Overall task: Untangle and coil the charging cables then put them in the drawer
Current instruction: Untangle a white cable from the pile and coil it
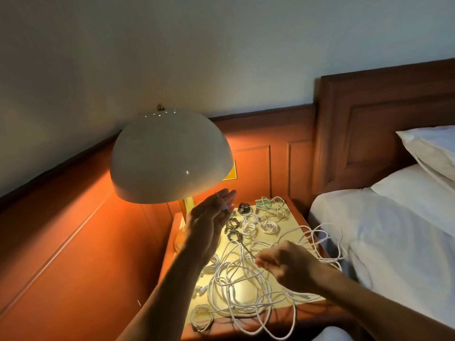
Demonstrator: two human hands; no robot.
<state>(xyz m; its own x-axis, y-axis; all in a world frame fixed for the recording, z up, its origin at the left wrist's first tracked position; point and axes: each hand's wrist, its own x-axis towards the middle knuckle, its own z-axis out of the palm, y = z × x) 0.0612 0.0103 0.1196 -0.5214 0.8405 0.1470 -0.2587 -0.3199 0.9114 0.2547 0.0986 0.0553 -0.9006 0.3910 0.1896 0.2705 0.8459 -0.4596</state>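
A plug end (pixel 224 209) was held up against the straightened fingers of the left hand (pixel 209 222), just under the rim of the lampshade (pixel 170 156); whether it was pinned there by the thumb could not be told. A thin strand (pixel 247 251) was pinched in the curled fingers of the right hand (pixel 283 264), low over the loose white tangle (pixel 236 286).

If that strand were drawn hard, knots in the tangle would probably be tightened rather than freed. The finished black coils (pixel 233 227) and white coils (pixel 249 223) behind it could also be dragged out of shape. Loops (pixel 330 242) were seen hanging past the side and front edges, so more cable might be pulled off by their weight. The shade might be knocked by the raised hand. A mint-green cable (pixel 267 202) at the back was still snarled with a white one.

Everything was laid on a cream-topped nightstand (pixel 294 221) with a wood rim, lit warmly by the lamp. Wood panelling (pixel 73 242) was seen along the wall. A headboard (pixel 381 119), a white-sheeted mattress (pixel 394 242) and a pillow (pixel 430 148) lay to the right. No drawer was visible.
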